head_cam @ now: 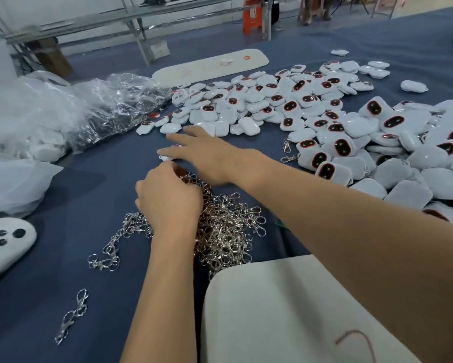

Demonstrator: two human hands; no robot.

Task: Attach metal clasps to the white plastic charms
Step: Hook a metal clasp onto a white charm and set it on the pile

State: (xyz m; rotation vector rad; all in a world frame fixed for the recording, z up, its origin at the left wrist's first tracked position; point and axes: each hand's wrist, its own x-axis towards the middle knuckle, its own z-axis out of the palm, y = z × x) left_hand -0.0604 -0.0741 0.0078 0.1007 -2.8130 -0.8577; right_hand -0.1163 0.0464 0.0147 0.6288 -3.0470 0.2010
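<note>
I see my left hand curled into one clasp pile; right hand, fingers straight, touches one charm on the counter. Charm's axis hidden.

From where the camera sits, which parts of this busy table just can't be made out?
All from the head view:
- Left hand: its fingertips curl down into the clasp pile, so any clasp it holds is hidden.
- Right hand: its fingers cover most of a small white charm; grip unclear.
- Clear plastic bag: glare and creases blur its dark contents.
- White piece with three dark dots: cut off by the left edge.
</note>
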